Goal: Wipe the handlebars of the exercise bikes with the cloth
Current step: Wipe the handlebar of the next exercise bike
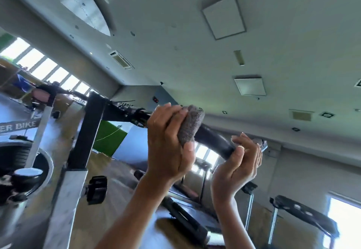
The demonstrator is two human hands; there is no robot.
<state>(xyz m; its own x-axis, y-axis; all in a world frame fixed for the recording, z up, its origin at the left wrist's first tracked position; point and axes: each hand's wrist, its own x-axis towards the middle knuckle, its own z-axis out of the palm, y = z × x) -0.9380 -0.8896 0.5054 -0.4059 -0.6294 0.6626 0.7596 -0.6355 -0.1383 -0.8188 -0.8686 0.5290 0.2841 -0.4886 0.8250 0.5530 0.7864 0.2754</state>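
Handlebar (213, 137) under grey cloth (190, 125), pale panelled ceiling (175, 23), seemingly wooden floor (101, 162)

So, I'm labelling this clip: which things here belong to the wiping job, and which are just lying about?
In the job: grey cloth, black handlebar, left hand gripping the cloth round it, right hand holding its end.
Just about: adjustment knob, ceiling air-conditioning unit, ceiling light panel, windows.

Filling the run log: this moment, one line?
left hand: grips grey knitted cloth on black curved handlebar | right hand: holds handlebar end
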